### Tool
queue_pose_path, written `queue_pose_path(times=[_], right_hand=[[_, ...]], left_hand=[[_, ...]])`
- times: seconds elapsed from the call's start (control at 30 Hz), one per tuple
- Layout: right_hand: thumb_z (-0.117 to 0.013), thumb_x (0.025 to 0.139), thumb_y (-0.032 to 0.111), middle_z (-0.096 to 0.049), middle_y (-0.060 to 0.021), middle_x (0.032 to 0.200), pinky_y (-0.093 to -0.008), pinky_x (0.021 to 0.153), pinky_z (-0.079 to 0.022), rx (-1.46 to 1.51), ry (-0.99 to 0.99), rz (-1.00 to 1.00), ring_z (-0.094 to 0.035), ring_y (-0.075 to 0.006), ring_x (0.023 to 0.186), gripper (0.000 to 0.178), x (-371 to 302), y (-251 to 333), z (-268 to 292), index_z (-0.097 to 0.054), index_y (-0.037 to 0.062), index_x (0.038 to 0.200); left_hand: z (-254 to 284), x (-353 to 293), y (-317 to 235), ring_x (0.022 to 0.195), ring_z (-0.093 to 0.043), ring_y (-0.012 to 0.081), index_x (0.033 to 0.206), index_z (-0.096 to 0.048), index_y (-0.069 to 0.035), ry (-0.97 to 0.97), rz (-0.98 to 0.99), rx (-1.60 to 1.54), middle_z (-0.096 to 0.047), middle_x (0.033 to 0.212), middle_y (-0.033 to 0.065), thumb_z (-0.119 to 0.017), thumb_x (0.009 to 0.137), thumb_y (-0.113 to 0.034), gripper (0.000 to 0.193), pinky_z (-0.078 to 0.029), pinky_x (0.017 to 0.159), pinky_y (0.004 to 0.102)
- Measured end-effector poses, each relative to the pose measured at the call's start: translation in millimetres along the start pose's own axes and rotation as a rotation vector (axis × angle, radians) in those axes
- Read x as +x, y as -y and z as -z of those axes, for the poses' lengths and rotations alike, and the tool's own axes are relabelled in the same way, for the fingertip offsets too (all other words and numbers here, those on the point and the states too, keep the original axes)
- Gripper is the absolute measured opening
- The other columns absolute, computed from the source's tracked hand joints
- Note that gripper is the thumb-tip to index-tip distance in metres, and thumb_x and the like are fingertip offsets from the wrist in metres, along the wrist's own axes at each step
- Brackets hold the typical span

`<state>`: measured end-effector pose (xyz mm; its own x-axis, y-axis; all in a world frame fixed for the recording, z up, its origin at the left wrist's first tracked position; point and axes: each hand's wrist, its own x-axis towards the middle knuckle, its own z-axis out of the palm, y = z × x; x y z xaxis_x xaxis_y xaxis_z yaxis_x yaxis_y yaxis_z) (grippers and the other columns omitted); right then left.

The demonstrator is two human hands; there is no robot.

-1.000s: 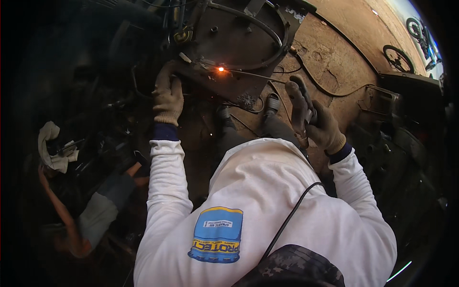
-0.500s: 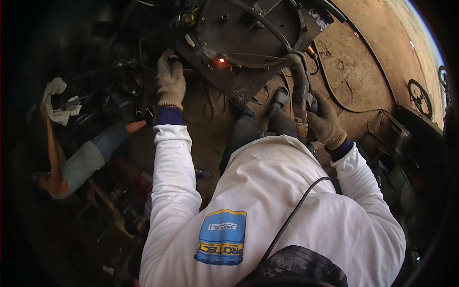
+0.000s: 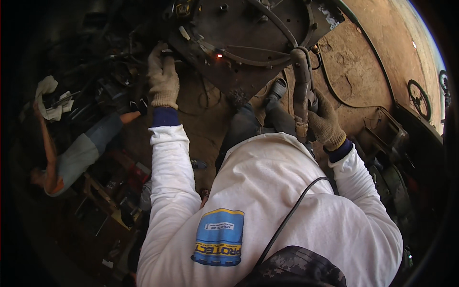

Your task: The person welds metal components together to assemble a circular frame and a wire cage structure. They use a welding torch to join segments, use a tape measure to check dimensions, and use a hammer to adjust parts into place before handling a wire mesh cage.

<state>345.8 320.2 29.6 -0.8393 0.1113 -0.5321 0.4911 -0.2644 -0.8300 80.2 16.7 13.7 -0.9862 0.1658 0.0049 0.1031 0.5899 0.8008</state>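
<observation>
My left hand, in a tan knit glove, is at the left corner of a dark metal plate. Its fingers curl at a small dark piece that I cannot make out. On the plate lies a curved metal bar, and a small spot glows orange-red beside its left end. My right hand, gloved alike, is closed against a thick, worn brown bent tube at the plate's right side. The tube hides some of its fingertips.
Hoses run over the dirt floor at the right. A dark metal frame stands beside my right arm. A person at the left holds a pale cloth. A bicycle wheel shows at far right.
My left hand has shifted slightly up and left in view. The glowing spot looks a little smaller. My right hand stays on the brown tube.
</observation>
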Motion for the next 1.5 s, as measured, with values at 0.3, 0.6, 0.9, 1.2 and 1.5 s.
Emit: queue_pose_path(times=[0.3, 0.6, 0.9, 1.2, 1.5], right_hand=[[-0.073, 0.085, 0.007, -0.065, -0.0014, 0.110, -0.0253, 0.081, -0.051, 0.008, 0.009, -0.036, -0.061, -0.0082, 0.092, 0.058, 2.2, -0.8, -2.2, -0.050, 0.0000, 0.138], [-0.075, 0.087, 0.010, -0.066, -0.0064, 0.112, -0.0288, 0.087, -0.052, 0.016, 0.018, -0.037, -0.062, -0.0122, 0.098, 0.051, 2.1, 0.4, -0.1, -0.054, 0.0000, 0.132], [-0.075, 0.087, 0.012, -0.068, -0.0095, 0.111, -0.0296, 0.088, -0.053, -0.045, -0.001, -0.035, -0.064, -0.0136, 0.098, 0.049, 3.4, 11.8, -3.8, -0.055, -0.0017, 0.129], [-0.075, 0.085, 0.009, -0.069, -0.0099, 0.110, -0.0305, 0.088, -0.053, -0.056, 0.007, 0.018, -0.064, -0.0145, 0.098, 0.047, 5.6, 11.1, -4.5, -0.057, -0.0020, 0.127], [-0.079, 0.088, 0.025, -0.064, -0.0038, 0.110, -0.0270, 0.085, -0.051, 0.053, 0.087, 0.006, -0.061, -0.0105, 0.095, 0.054, 5.9, 3.5, 0.6, -0.055, -0.0002, 0.130]], left_hand=[[3.9, -0.3, -11.4, 0.117, -0.061, 0.0227, 0.138, -0.048, 0.006, 0.019, 0.036, 0.046, -0.062, 0.131, 0.0165, -0.055, 0.100, -0.010, 0.042, -0.048, 0.101, 0.0331], [3.6, -0.2, -3.8, 0.120, -0.059, 0.0230, 0.139, -0.046, 0.006, 0.032, 0.045, -0.016, -0.060, 0.133, 0.0164, -0.054, 0.098, -0.006, 0.044, -0.048, 0.101, 0.0332], [5.2, -2.4, -5.9, 0.120, -0.059, 0.0227, 0.141, -0.045, 0.005, 0.044, 0.015, -0.002, -0.059, 0.135, 0.0162, -0.054, 0.098, -0.005, 0.045, -0.048, 0.102, 0.0328], [3.7, -2.0, -4.3, 0.117, -0.061, 0.0218, 0.141, -0.046, 0.004, 0.025, 0.031, -0.028, -0.061, 0.133, 0.0164, -0.056, 0.100, -0.010, 0.044, -0.047, 0.101, 0.0324], [10.5, -4.2, 4.2, 0.110, -0.063, 0.0201, 0.139, -0.051, -0.002, 0.070, 0.002, 0.010, -0.063, 0.129, 0.0125, -0.058, 0.101, -0.013, 0.040, -0.051, 0.092, 0.0346]])
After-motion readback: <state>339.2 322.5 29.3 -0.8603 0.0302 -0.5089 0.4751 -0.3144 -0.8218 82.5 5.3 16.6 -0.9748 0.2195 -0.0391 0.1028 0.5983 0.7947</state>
